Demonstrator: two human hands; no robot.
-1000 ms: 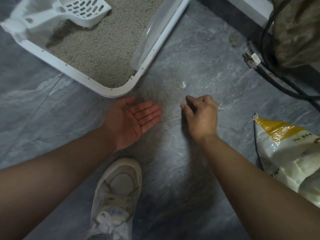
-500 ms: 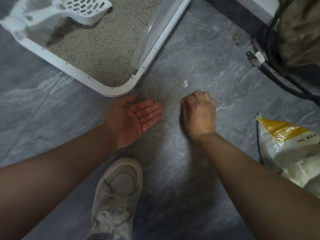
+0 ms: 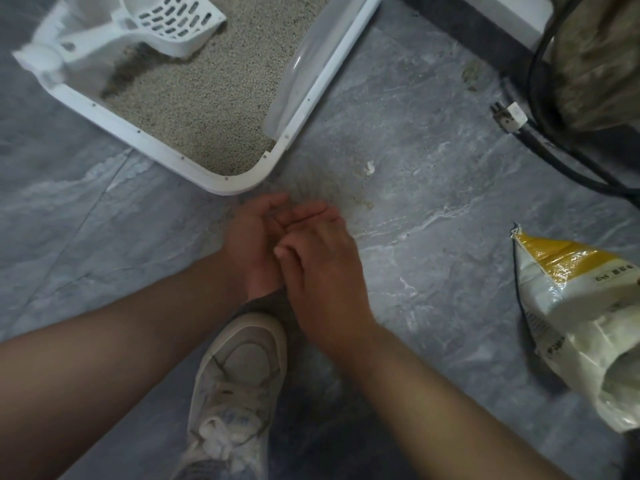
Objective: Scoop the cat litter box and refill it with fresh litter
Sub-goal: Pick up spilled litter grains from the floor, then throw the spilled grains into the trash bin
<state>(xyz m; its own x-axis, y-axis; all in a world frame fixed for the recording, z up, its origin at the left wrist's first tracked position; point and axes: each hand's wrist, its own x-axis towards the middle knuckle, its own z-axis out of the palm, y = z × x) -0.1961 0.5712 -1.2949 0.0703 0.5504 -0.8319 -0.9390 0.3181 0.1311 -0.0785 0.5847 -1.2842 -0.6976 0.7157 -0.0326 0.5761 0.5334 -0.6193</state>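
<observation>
The litter box [image 3: 194,168] looks filled, scoop [image 3: 152,26] resting inside — what's left is spilled grains [image 3: 360,202] on the floor [image 3: 433,271]. Left hand [image 3: 258,244] cupped palm-up, right hand [image 3: 318,268] relaxed over it — grains hidden.

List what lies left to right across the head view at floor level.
Scoop → litter box → left hand → right hand → white scrap → plug → litter bag.

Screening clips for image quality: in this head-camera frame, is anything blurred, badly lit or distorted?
Head view: dim, flat indoor light, with no harsh glare on the grey marbled floor tiles; the white slotted plastic scoop is smeared by motion blur at its handle end; left hand and right hand look soft; wide-angle lens stretches the forearms at the bottom edge.
</observation>
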